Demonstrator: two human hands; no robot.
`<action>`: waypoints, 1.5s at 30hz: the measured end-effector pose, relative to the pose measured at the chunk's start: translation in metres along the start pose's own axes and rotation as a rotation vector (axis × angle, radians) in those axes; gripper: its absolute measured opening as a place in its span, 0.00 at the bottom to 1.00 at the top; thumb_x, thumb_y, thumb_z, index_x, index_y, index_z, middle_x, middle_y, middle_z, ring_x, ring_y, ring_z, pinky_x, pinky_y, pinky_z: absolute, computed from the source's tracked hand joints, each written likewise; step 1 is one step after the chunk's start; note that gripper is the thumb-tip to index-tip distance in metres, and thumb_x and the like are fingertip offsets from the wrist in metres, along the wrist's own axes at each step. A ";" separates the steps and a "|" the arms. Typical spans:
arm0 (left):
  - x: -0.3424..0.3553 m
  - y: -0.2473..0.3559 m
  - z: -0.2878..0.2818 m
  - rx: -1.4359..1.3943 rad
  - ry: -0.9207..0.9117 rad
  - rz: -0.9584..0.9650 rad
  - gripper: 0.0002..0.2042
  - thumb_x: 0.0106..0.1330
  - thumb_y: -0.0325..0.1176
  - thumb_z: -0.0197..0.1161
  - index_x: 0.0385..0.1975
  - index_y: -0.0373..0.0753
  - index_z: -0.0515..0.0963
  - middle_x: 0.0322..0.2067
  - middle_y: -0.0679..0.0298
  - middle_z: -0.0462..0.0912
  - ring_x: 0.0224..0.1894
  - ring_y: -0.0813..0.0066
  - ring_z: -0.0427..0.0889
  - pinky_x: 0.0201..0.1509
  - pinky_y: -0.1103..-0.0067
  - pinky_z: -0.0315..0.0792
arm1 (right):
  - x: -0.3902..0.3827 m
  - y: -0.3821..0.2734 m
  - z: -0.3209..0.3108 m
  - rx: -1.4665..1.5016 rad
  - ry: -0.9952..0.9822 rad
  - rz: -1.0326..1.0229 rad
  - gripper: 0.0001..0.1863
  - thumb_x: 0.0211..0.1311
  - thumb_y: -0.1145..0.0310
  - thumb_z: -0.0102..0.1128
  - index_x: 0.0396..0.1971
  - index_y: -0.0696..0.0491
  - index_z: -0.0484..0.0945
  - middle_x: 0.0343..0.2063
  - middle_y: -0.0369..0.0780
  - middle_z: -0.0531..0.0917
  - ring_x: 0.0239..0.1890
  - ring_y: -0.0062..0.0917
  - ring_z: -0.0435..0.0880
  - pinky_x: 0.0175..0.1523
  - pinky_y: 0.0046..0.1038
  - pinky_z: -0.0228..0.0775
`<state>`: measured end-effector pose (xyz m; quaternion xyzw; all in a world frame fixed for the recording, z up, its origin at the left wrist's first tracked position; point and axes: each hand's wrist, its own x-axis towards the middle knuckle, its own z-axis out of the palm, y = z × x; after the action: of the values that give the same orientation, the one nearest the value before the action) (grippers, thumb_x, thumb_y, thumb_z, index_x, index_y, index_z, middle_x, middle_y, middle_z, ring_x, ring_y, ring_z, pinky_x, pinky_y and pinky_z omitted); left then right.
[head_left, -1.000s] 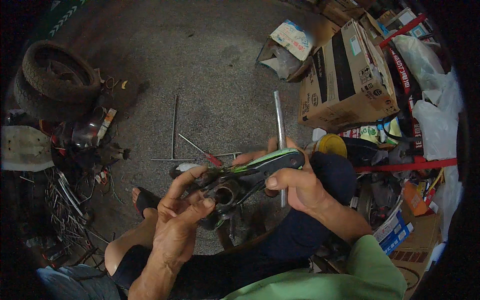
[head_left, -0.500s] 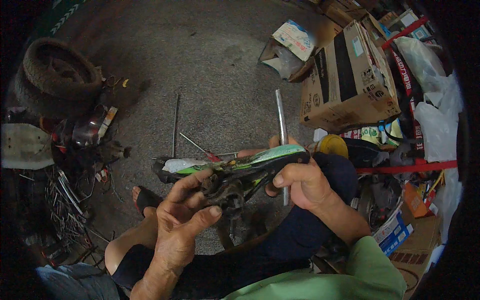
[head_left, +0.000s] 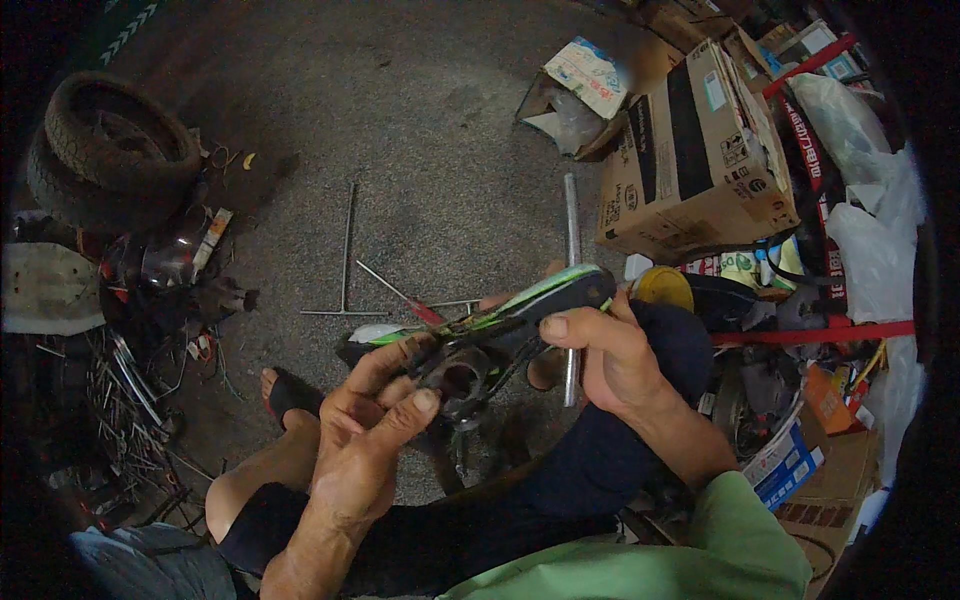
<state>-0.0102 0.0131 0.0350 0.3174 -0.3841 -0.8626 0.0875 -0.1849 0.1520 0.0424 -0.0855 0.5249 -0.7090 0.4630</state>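
Observation:
Both my hands hold a dark, greasy part with a round hole and a long green-and-black cover (head_left: 560, 290), raised above my lap. My left hand (head_left: 375, 420) closes round its left end, thumb beside the round hole (head_left: 462, 382). My right hand (head_left: 610, 355) grips the other end, with the thumb on its black face. A silvery metal rod (head_left: 572, 220) stands out above and below the part next to my right fingers; whether they hold it is hidden. Beyond the part lie a T-handle wrench (head_left: 349, 250) and a thin-shafted tool with a red handle (head_left: 428, 315).
Worn tyres (head_left: 120, 140) lie at the far left, above a heap of metal scrap (head_left: 140, 430). On the right stand a large cardboard box (head_left: 690, 160), a smaller open box (head_left: 575, 100), a yellow round container (head_left: 665, 290) and plastic bags (head_left: 875, 250). My knees flank the part.
The part has tilted, its right end rising and its round hole turning more into view. The metal rod's upper end has swung slightly right. Both hands keep their grip.

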 end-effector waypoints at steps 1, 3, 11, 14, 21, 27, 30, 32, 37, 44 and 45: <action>0.001 -0.002 -0.002 -0.016 0.003 0.004 0.23 0.62 0.28 0.65 0.57 0.31 0.69 0.48 0.57 0.80 0.49 0.72 0.79 0.55 0.76 0.72 | -0.001 0.001 -0.002 -0.022 0.013 -0.010 0.16 0.49 0.71 0.65 0.39 0.56 0.74 0.38 0.45 0.83 0.41 0.28 0.83 0.48 0.31 0.74; 0.002 -0.004 -0.004 -0.052 0.056 -0.014 0.20 0.65 0.30 0.63 0.55 0.31 0.71 0.46 0.59 0.81 0.47 0.74 0.80 0.50 0.78 0.74 | -0.003 0.005 -0.008 -0.064 0.040 -0.028 0.17 0.52 0.65 0.67 0.39 0.56 0.75 0.33 0.40 0.83 0.36 0.23 0.82 0.40 0.26 0.76; 0.002 -0.006 -0.012 -0.135 0.067 -0.196 0.16 0.74 0.39 0.50 0.49 0.33 0.74 0.37 0.58 0.84 0.29 0.70 0.85 0.23 0.80 0.73 | -0.006 0.001 0.001 -0.295 0.090 0.026 0.27 0.50 0.50 0.72 0.38 0.55 0.75 0.29 0.34 0.81 0.27 0.16 0.78 0.25 0.18 0.68; 0.000 -0.004 -0.011 -0.171 0.063 -0.237 0.17 0.74 0.42 0.48 0.48 0.33 0.74 0.36 0.57 0.84 0.30 0.70 0.85 0.24 0.80 0.73 | -0.005 -0.002 0.005 -0.326 0.107 0.024 0.27 0.49 0.48 0.72 0.38 0.55 0.75 0.28 0.34 0.81 0.24 0.15 0.77 0.24 0.17 0.66; -0.003 0.002 -0.005 -0.274 0.039 -0.270 0.19 0.69 0.42 0.55 0.49 0.31 0.73 0.37 0.55 0.84 0.32 0.70 0.84 0.27 0.80 0.74 | -0.004 0.000 0.005 -0.282 0.125 0.043 0.25 0.52 0.48 0.70 0.38 0.54 0.75 0.27 0.35 0.82 0.23 0.15 0.78 0.21 0.16 0.63; -0.007 0.004 0.000 -0.167 0.036 -0.211 0.21 0.66 0.43 0.59 0.51 0.33 0.73 0.37 0.56 0.83 0.33 0.70 0.83 0.31 0.79 0.74 | -0.001 0.001 0.004 -0.228 0.126 0.083 0.24 0.53 0.49 0.69 0.38 0.54 0.76 0.28 0.36 0.83 0.22 0.17 0.80 0.20 0.16 0.64; -0.007 0.005 -0.002 -0.215 0.006 -0.187 0.21 0.66 0.37 0.61 0.52 0.27 0.70 0.39 0.52 0.83 0.36 0.69 0.85 0.33 0.80 0.79 | 0.000 0.004 0.001 -0.190 0.120 0.081 0.24 0.53 0.49 0.69 0.38 0.54 0.76 0.28 0.36 0.82 0.22 0.16 0.79 0.19 0.16 0.64; -0.008 0.004 -0.002 -0.161 0.011 -0.164 0.21 0.67 0.37 0.61 0.52 0.27 0.70 0.40 0.52 0.83 0.36 0.70 0.85 0.33 0.80 0.79 | 0.000 0.004 0.002 -0.197 0.130 0.092 0.25 0.53 0.49 0.69 0.38 0.55 0.76 0.28 0.36 0.82 0.21 0.16 0.79 0.19 0.16 0.64; -0.007 0.005 -0.001 -0.177 -0.018 -0.165 0.22 0.67 0.37 0.61 0.54 0.28 0.69 0.40 0.53 0.83 0.39 0.68 0.85 0.35 0.79 0.79 | 0.001 0.004 0.002 -0.196 0.132 0.073 0.25 0.52 0.48 0.69 0.37 0.55 0.75 0.27 0.37 0.82 0.21 0.16 0.79 0.18 0.16 0.64; -0.006 -0.002 -0.005 -0.385 -0.023 -0.160 0.22 0.70 0.35 0.54 0.59 0.28 0.65 0.44 0.50 0.81 0.40 0.62 0.85 0.39 0.75 0.80 | 0.000 0.005 0.002 -0.129 0.134 0.125 0.24 0.53 0.49 0.68 0.36 0.55 0.76 0.26 0.38 0.83 0.17 0.18 0.78 0.18 0.16 0.65; -0.006 -0.002 -0.005 -0.347 -0.016 -0.153 0.22 0.69 0.34 0.54 0.59 0.29 0.64 0.45 0.50 0.81 0.41 0.62 0.84 0.40 0.74 0.80 | 0.001 0.005 0.002 -0.118 0.130 0.131 0.23 0.54 0.50 0.68 0.35 0.55 0.76 0.25 0.38 0.83 0.17 0.18 0.78 0.18 0.16 0.65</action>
<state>-0.0028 0.0140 0.0339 0.3189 -0.2047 -0.9226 0.0718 -0.1813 0.1501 0.0383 -0.0320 0.5993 -0.6491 0.4674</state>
